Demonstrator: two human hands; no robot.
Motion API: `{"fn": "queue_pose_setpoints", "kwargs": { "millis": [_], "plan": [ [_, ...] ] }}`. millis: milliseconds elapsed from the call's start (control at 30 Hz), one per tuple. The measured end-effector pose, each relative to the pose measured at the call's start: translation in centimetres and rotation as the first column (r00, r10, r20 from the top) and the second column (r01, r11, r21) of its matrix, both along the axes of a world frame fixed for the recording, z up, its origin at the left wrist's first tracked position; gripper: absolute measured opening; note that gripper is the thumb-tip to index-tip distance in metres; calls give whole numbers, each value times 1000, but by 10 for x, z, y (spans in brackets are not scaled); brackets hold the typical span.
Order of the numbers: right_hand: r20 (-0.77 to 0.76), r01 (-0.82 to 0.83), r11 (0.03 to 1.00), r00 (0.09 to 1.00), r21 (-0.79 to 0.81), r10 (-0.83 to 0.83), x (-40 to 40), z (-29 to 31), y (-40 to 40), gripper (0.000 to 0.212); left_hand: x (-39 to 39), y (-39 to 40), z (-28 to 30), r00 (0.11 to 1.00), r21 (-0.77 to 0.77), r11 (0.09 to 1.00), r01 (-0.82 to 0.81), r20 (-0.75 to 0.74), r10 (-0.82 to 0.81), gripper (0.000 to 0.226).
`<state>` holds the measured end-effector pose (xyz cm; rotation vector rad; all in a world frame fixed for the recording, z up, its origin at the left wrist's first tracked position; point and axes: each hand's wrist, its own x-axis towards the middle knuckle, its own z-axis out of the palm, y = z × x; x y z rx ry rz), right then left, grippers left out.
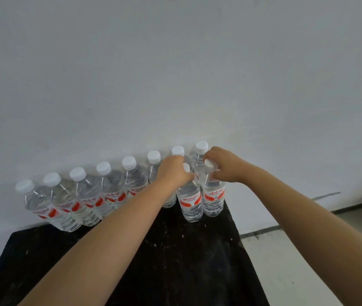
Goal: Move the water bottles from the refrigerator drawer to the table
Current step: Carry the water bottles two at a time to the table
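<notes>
Several clear water bottles (87, 195) with white caps and red-and-white labels stand in a row along the back of the black table (175, 261), against the wall. In front of the row's right end stand two more bottles. My left hand (173, 171) grips the neck of the left one (190, 202). My right hand (224, 166) grips the cap and neck of the right one (213, 197). Both bottles are upright, with their bases on the table. The refrigerator drawer is out of view.
A plain white wall (175, 74) rises right behind the bottle row. The table's right edge runs near the two front bottles; beyond it is pale tiled floor (297, 250). The front of the black tabletop carries white specks.
</notes>
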<state>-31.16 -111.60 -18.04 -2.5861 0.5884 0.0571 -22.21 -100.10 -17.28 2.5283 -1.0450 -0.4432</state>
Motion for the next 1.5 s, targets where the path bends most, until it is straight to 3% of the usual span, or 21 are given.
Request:
{"fn": "queue_pose_setpoints", "kwargs": {
  "millis": [200, 500, 633, 733, 867, 1067, 1300, 1500],
  "plan": [
    [31, -9, 1000, 999, -23, 10, -2, -1, -2, 39, 0, -4, -6, 999, 2, 999, 39, 35, -39, 17],
    [18, 53, 999, 998, -4, -53, -8, 5, 10, 51, -4, 1, -11, 997, -18, 998, 62, 56, -61, 30],
    [-12, 91, 995, 996, -33, -91, -23, 7, 19, 60, -19, 15, -5, 998, 49, 997, 55, 17, -56, 61],
    [-2, 109, 979, 994, -172, -111, -47, 17, 32, 53, -35, 32, 7, 989, 117, 992, 36, 137, -52, 71],
    [3, 73, 929, 997, -364, -77, -81, 45, 53, 39, -61, 52, 40, 924, 207, 976, 70, 355, -142, 58],
    [52, 132, 863, 991, -488, -122, -146, 104, 102, 38, -121, 92, 99, 825, 246, 954, 171, 494, -275, 42],
    [54, 335, 781, 930, -527, -363, -302, 142, 195, 43, -239, 161, 128, 633, 301, 857, 418, 581, -512, 33],
    [43, 570, 663, 773, -485, -633, -462, 152, 258, 47, -379, 181, 134, 468, 325, 691, 645, 547, -694, 29]
  ]
}}
